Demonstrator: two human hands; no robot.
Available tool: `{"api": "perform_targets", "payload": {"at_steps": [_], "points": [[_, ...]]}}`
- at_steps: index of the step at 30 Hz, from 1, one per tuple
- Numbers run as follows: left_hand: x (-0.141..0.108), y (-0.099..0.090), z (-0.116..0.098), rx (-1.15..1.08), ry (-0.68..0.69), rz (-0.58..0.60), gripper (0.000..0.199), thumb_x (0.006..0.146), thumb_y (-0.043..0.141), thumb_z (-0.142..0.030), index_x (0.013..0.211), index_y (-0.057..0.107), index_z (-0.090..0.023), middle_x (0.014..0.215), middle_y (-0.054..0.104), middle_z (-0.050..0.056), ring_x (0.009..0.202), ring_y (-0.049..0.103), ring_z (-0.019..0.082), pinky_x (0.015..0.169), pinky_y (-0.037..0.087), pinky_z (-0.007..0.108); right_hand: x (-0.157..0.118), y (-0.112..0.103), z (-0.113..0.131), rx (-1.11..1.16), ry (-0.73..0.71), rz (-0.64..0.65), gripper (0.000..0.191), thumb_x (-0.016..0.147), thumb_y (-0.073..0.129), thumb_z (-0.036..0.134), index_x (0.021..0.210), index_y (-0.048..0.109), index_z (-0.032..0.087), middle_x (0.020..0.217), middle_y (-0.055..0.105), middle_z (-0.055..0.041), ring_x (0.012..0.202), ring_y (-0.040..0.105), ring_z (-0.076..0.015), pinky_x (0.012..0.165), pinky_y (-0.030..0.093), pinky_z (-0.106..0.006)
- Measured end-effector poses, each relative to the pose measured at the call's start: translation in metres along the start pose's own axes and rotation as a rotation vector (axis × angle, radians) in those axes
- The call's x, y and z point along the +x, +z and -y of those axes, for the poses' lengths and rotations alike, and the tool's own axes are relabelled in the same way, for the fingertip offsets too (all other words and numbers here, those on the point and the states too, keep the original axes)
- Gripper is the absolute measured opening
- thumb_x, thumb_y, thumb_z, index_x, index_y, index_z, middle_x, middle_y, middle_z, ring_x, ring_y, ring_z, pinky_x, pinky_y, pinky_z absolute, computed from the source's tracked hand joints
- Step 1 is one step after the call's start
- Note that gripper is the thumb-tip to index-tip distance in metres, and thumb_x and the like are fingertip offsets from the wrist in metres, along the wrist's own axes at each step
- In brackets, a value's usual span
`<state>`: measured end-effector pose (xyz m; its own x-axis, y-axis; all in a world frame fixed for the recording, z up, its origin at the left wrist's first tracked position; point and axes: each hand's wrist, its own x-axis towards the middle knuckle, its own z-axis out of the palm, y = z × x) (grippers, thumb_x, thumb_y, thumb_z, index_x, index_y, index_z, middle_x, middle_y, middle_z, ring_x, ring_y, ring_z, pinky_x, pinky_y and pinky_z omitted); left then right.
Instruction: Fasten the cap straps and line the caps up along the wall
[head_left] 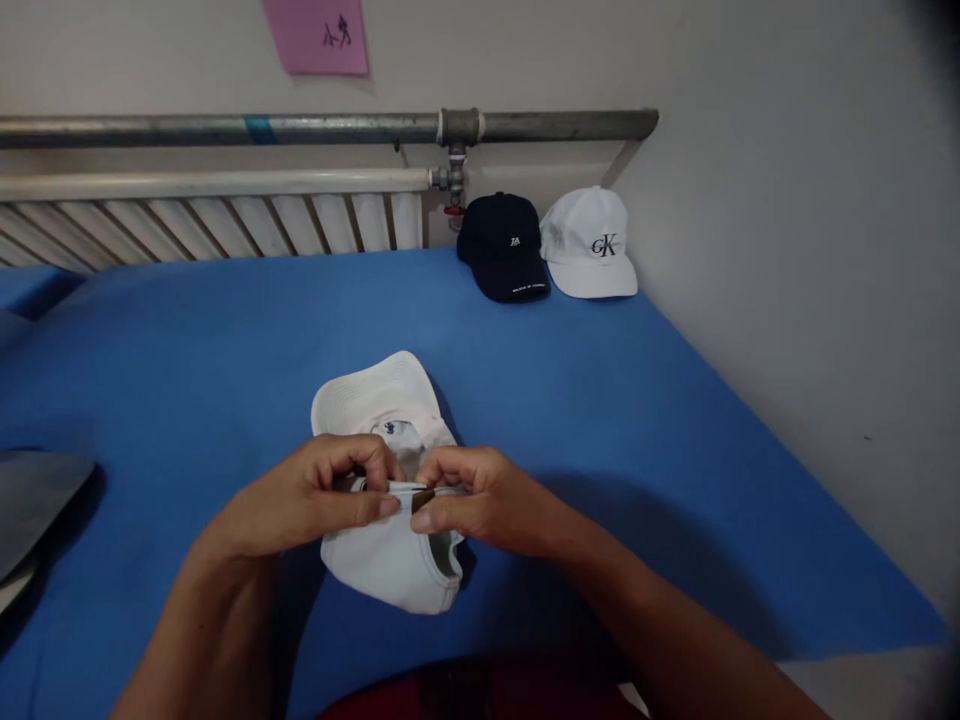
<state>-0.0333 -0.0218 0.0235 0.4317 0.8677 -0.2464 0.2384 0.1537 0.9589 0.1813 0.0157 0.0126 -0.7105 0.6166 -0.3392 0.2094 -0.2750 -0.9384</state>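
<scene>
- The pale off-white fabric baseball cap (386,565) is on the blue-covered worktop (225,330), in front of the person, with its brim pointing away and slightly left.
- A narrow brown strip (422,498) shows at the cap's edge between the two thumbs; its material is hard to tell.
- The left hand (322,490) has its grip pinched on that edge, thumb on the near side, fingers curled over the far side.
- The right hand (476,495) grasps the same edge just beside it, thumb next to the brown strip; the fingertips are partly hidden.
- Farther back, near the right corner, a black cap with small white lettering (499,245) sits touching a white cap with black letters (581,225), both brims toward the person.
- At the left border lies a grey-blue rounded object (37,495), cut off by the frame.
- Behind the worktop are a white ribbed radiator (330,222), a grey metal pipe (180,130) and, higher on the wall, a pink paper note (315,40).
</scene>
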Motion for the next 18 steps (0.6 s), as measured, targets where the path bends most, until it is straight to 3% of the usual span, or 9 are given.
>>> {"api": "perform_targets", "payload": {"at_steps": [14,18], "points": [[0.002,-0.001,0.007,-0.161,0.002,0.001,0.025,0.076,0.075,-0.025,0.067,0.055,-0.015,0.077,0.062,0.001,0.066,0.051,0.01,0.059,0.04,0.022,0.003,0.01,-0.008,0.066,-0.101,-0.033,0.017,0.067,0.071,0.024,0.065,0.055,0.019,0.057,0.046,0.0072,0.053,0.039,-0.0072,0.051,0.031,-0.022],[0.0,-0.004,0.003,-0.133,-0.015,-0.026,0.018,0.079,0.074,-0.027,0.076,0.06,-0.015,0.075,0.058,-0.001,0.063,0.047,0.007,0.055,0.038,0.019,0.007,0.005,-0.008,0.119,-0.025,-0.02,0.015,0.068,0.069,0.024,0.068,0.055,0.019,0.053,0.046,0.0084,0.044,0.038,-0.0059,0.044,0.029,-0.021]]}}
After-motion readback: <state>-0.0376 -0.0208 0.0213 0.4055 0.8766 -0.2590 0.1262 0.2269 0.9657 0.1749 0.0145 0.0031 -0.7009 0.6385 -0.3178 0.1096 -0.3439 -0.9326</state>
